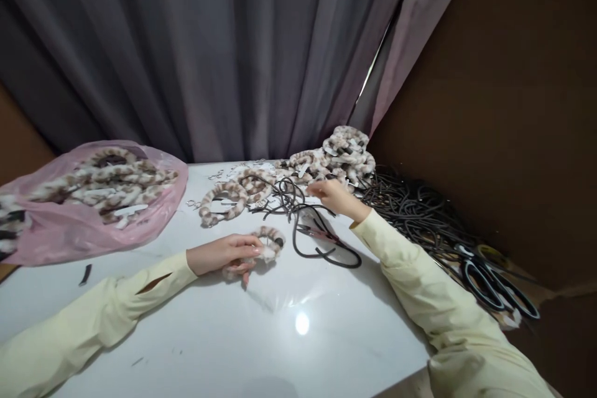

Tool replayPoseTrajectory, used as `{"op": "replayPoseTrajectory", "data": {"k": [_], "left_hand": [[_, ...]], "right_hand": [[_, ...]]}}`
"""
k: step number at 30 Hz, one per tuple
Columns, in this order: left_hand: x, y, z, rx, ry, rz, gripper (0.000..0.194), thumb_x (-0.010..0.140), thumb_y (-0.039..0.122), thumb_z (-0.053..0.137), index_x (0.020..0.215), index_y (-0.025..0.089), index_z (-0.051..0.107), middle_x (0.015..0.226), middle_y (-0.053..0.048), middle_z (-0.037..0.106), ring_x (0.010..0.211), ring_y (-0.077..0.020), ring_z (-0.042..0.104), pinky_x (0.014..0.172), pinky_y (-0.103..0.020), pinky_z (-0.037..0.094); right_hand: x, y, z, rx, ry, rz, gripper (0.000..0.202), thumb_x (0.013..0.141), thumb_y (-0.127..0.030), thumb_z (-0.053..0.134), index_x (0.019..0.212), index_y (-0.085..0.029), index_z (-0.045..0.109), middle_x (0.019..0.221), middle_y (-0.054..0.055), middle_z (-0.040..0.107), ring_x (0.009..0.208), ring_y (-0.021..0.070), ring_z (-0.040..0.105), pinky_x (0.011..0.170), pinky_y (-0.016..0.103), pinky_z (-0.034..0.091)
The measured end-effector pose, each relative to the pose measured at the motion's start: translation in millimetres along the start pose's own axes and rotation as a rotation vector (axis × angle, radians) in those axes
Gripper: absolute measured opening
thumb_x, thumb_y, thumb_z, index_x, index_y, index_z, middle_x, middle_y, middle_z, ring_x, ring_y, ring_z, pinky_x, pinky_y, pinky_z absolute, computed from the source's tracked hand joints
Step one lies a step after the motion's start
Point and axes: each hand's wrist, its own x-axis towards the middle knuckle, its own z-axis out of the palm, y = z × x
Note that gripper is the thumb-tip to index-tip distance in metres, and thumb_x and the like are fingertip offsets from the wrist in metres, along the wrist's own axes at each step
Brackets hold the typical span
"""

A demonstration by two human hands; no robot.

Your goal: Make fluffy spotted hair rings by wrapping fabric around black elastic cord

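A furry band [265, 247], brown and white, lies near the middle of the white bench [280, 336], curled in the closed fingers of the left hand [224, 255], which rests on the top. Just right of it a black hoop [326, 252] loops across the bench. The right hand [333, 196] reaches farther out, fingers pinched at a tangle of black hoops and furry bands; what it grips I cannot tell. Beyond it, at the far edge, sits a heap of furry bands [342, 155]. To the right lies a dark pile of bare hoops [420, 211], with black scissors [494, 283] nearer on that side. At far left a pink bag [93, 224] holds more furry bands. Grey curtains [209, 56] hang behind.
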Motion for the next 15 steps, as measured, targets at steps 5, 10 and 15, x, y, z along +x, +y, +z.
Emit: {"op": "replayPoseTrajectory", "data": {"k": [5, 10, 15], "left_hand": [[-1, -1, -0.3, 0.019, -0.022, 0.008, 0.022, 0.083, 0.038, 0.050, 0.085, 0.017, 0.051, 0.039, 0.011, 0.027, 0.036, -0.0056, 0.023, 0.051, -0.024, 0.039], [-6, 8, 4.9, 0.270, 0.056, -0.044, 0.033, 0.075, 0.044, 0.059, 0.094, 0.017, 0.055, 0.056, 0.004, 0.051, 0.047, -0.0082, 0.045, 0.045, -0.017, 0.031], [-8, 15, 11.4, 0.411, 0.097, -0.018, 0.033, 0.071, 0.043, 0.063, 0.090, 0.016, 0.059, 0.060, 0.001, 0.056, 0.051, -0.0100, 0.048, 0.047, -0.018, 0.032]], "right_hand": [[1, 32, 29, 0.031, -0.016, 0.070, 0.015, 0.059, -0.001, 0.057, 0.062, -0.012, 0.066, 0.057, 0.003, 0.062, 0.056, 0.0145, 0.056, 0.059, 0.023, 0.041], [4, 29, 15, 0.172, 0.199, 0.123, 0.018, 0.069, -0.012, 0.054, 0.083, -0.011, 0.065, 0.071, 0.006, 0.065, 0.066, 0.0155, 0.059, 0.065, 0.027, 0.045], [-1, 0, -21, 0.457, 0.167, 0.126, 0.035, 0.073, -0.019, 0.054, 0.108, -0.013, 0.055, 0.090, 0.009, 0.066, 0.074, 0.0148, 0.064, 0.066, 0.028, 0.052]]}}
